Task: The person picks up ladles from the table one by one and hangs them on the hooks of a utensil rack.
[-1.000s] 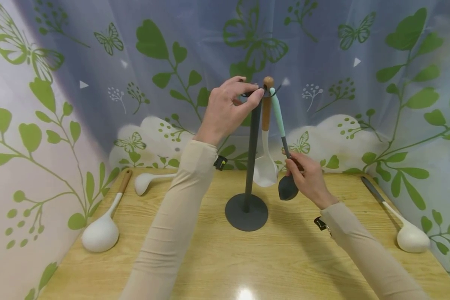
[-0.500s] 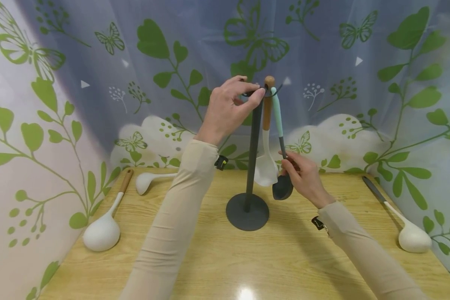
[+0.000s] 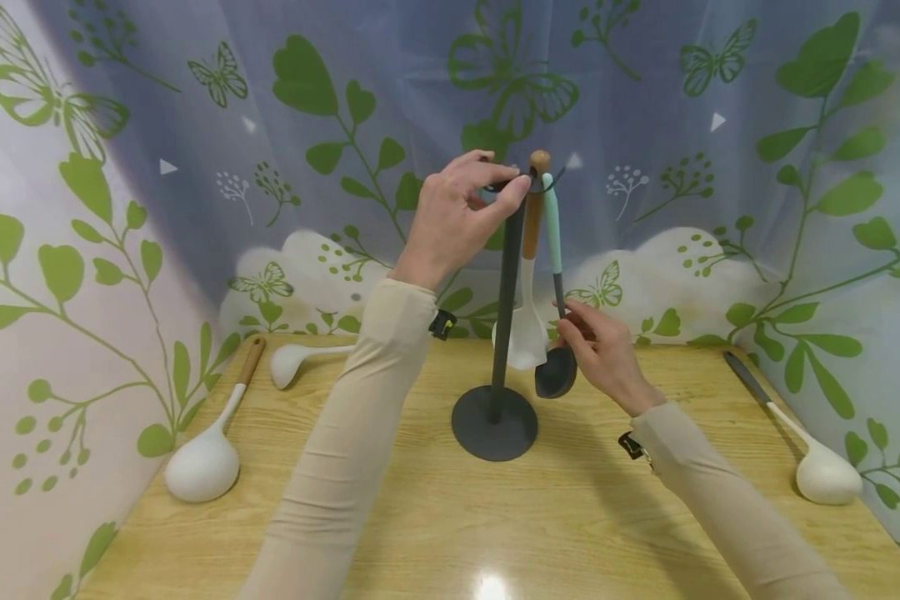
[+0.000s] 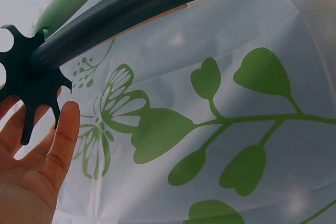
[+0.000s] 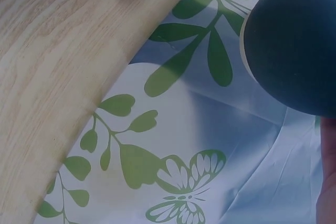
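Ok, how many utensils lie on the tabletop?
3: wooden-handled ladle at left; white utensil at back left, partly behind the left sleeve; grey-handled ladle at right. The sleeve may hide others.

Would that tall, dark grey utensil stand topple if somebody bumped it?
The tall, dark grey utensil stand might tip if bumped high up, its post being slender. Its wide, flat, round base would probably resist small nudges. The straight post looks stiff, so bending seems unlikely.

The head view faces forward and down over the pale wooden desk (image 3: 435, 525), sharing the dark, flat, notched rack top (image 4: 21, 77) with the left wrist's upward close-up and the dark, rounded ladle bowl (image 5: 294, 40) with the right wrist's.
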`<state>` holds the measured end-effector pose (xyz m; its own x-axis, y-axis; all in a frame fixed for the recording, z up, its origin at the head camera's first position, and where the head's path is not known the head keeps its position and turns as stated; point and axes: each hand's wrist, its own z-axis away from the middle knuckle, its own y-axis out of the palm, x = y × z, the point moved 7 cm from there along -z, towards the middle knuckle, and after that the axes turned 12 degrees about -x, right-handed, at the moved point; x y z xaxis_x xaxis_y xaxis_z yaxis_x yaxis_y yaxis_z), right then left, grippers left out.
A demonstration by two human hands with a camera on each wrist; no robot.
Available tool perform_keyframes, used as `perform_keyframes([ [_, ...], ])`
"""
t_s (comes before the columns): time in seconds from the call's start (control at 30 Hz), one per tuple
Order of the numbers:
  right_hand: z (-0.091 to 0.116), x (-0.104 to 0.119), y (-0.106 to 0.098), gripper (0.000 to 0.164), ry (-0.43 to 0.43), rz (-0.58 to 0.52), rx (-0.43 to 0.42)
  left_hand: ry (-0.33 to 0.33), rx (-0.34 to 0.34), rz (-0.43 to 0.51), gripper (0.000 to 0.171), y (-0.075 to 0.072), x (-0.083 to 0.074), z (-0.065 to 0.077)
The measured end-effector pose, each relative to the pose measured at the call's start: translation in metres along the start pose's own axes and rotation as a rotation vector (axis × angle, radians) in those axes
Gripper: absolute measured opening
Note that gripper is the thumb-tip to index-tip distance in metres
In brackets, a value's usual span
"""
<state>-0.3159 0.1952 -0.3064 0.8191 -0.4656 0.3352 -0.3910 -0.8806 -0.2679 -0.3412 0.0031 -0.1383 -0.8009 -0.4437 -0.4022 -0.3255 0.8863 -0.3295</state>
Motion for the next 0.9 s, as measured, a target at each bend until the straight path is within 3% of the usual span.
perform_keyframes([
  [0.13,-0.005,0.018,-0.001,0.032,-0.001,0.009,0.002,-0.004,0.003,0.008,0.036,0.0,0.0,0.001],
  [0.23,-0.006,0.02,-0.001,0.031,0.007,0.026,0.009,-0.007,0.003,0.013,0.036,0.0,0.0,0.001],
  [0.5,0.007,-0.016,0.0,0.034,0.063,0.014,0.029,0.004,-0.003,0.013,0.035,0.0,0.0,0.0],
  [0.77,0.011,-0.022,-0.007,0.026,0.019,0.076,0.022,0.023,-0.007,0.012,0.035,0.0,-0.002,-0.001],
  [0.9,0.014,-0.026,-0.011,0.022,0.05,0.099,0.031,0.024,-0.008,-0.001,0.034,-0.001,-0.002,0.0],
])
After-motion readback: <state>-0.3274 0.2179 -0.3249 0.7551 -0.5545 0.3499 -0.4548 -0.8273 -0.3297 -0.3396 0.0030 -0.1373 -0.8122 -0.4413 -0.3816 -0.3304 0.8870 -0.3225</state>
